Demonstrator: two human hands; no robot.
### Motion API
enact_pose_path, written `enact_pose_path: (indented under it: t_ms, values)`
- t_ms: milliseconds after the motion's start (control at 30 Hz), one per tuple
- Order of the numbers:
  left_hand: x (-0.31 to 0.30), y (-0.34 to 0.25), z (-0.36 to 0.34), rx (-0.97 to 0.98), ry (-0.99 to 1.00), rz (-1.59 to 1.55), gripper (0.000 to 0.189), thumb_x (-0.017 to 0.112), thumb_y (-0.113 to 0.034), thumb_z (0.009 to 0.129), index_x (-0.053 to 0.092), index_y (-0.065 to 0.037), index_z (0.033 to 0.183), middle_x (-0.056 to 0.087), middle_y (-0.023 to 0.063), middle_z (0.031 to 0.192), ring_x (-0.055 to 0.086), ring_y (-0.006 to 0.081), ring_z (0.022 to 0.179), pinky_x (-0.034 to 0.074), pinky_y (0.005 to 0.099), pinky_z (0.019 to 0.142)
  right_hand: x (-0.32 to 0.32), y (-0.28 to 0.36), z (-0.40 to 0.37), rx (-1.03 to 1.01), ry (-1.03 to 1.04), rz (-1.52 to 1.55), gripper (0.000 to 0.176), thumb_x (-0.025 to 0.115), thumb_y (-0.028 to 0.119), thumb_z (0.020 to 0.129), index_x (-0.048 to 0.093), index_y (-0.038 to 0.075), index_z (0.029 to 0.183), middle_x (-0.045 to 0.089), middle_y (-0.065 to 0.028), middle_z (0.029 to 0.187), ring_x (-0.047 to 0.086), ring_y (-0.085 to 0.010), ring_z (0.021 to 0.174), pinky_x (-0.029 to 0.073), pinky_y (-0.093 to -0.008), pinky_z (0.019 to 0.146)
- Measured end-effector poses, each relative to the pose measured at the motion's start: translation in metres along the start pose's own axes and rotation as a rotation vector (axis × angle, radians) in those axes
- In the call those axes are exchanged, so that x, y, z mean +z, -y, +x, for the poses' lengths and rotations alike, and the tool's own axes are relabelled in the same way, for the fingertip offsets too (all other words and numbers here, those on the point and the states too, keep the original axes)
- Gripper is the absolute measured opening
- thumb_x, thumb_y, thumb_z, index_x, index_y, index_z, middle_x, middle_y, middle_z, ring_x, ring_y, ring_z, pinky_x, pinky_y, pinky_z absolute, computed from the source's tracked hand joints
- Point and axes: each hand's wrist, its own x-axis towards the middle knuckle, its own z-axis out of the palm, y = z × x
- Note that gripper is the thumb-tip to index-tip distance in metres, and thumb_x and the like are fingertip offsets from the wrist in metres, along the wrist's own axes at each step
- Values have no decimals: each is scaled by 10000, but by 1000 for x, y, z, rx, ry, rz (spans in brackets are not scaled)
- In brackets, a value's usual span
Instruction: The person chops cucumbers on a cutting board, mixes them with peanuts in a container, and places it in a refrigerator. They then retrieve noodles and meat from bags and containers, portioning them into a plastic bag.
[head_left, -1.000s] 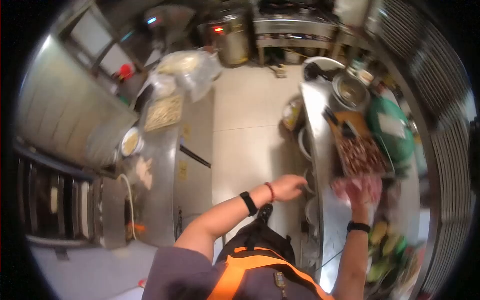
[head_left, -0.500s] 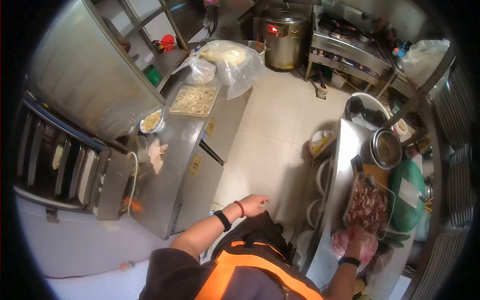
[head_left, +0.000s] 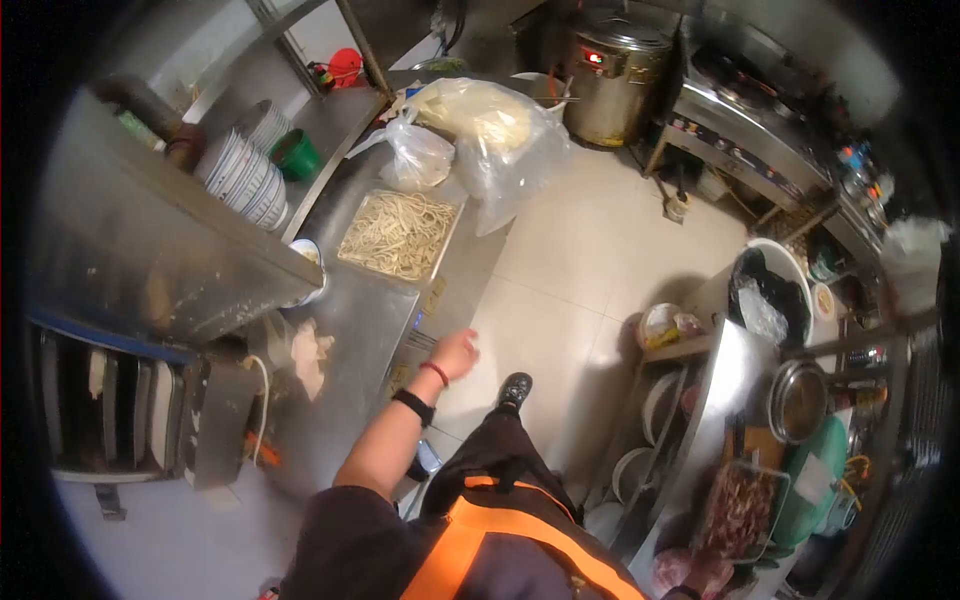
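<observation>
Head view: holding the left hand (head_left: pixel 456 356) loosely curled, half-open, near the dial's centre, just beside the left worktop (head_left: pixel 365 350)'s edge. Showing smooth tiled floor (head_left: pixel 560 230) opening toward one o'clock. Placing the right hand (head_left: pixel 708 574) against a crumpled pinkish bag (head_left: pixel 670 574) at five o'clock, not revealing whether gripping. Showing glossy reddish strips (head_left: pixel 738 512) filling a rectangular tray (head_left: pixel 760 467) at four o'clock, by the steel right worktop (head_left: pixel 732 365).

bag (head_left: pixel 670 572), pinkish, plastic-looking, rumpled, lying low on steel counter (head_left: pixel 738 365), just beside near end of meat tray (head_left: pixel 708 500), partly covered, contents too unclear to identify
</observation>
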Motion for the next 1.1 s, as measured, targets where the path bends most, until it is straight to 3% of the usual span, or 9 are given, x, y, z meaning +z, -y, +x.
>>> enact_pose_path:
  t_ms: [233, 367, 433, 533, 567, 633, 900, 967, 1100]
  values:
    - [-154, 25, 222, 22, -765, -63, 207, 564, -238, 798, 618, -62, 893, 647, 159, 821, 621, 348, 806, 491, 399, 725, 36, 59, -70, -138, -156, -273, 149, 540, 136, 839, 598, 45, 942, 606, -65, 871, 572, -172, 783, 465, -271, 666]
    - [-245, 2, 332, -92, -1124, -182, 470, 571, -361, 823, 602, 78, 988, 588, 295, 1020, 559, 409, 983, 444, 415, 853, 75, 84, -104, -182, -99, -394, 153, 545, 111, 833, 595, 31, 953, 604, -66, 880, 569, -170, 789, 464, -276, 694]
    - [-277, -31, 342, -366, -896, -385, 555, 606, -327, 812, 531, 144, 1096, 586, 277, 1085, 560, 375, 1031, 429, 385, 898, 102, 94, -113, -195, 1, -417, 155, 548, 98, 830, 593, 24, 959, 604, -67, 885, 568, -169, 792, 463, -279, 708]
    - [-293, 28, 414, -164, -589, -743, 553, 682, -243, 766, 510, 105, 1159, 562, 202, 1158, 554, 288, 1041, 414, 376, 901, 185, 107, -114, -269, 392, -400, 161, 552, 80, 826, 590, 13, 967, 603, -68, 892, 566, -167, 796, 462, -283, 730]
    - [-291, 23, 407, -179, -585, -745, 553, 682, -243, 766, 510, 105, 1159, 562, 202, 1158, 554, 288, 1041, 414, 376, 901, 225, 132, -121, -632, 665, -807, 270, 553, 124, 872, 544, -33, 1092, 590, -91, 985, 562, -193, 839, 468, -293, 733]
    - [-303, -28, 354, 42, -606, -881, 575, 680, -141, 730, 473, 99, 1209, 587, 151, 1138, 555, 251, 1045, 413, 325, 914, 314, 150, -137, -326, 824, -435, 166, 543, 77, 891, 558, -25, 1020, 581, -41, 887, 535, -120, 782, 447, -245, 699]
    - [-322, -132, 186, 458, -280, -971, 505, 546, 109, 713, 466, 12, 1202, 575, 113, 1107, 558, 176, 1018, 429, 305, 895, 652, 350, -386, -700, 1717, 92, 194, 552, 7, 861, 575, -20, 1051, 634, -93, 955, 617, -168, 915, 496, -278, 797]
    - [-311, -153, 168, 504, -281, -997, 532, 545, 134, 689, 470, 2, 1198, 563, 86, 1113, 545, 169, 1028, 423, 295, 893, 686, 377, -468, -1167, 1746, 322, 253, 637, 86, 797, 597, 20, 1038, 638, -111, 910, 622, -173, 798, 497, -300, 714]
    - [-311, -136, 129, 362, -402, -828, 586, 596, 104, 688, 431, -10, 1240, 551, 93, 1109, 523, 177, 1053, 411, 300, 895, 728, 379, -518, -958, 2141, 59, 228, 673, 103, 767, 624, 30, 978, 615, -44, 763, 562, -129, 681, 456, -269, 621]
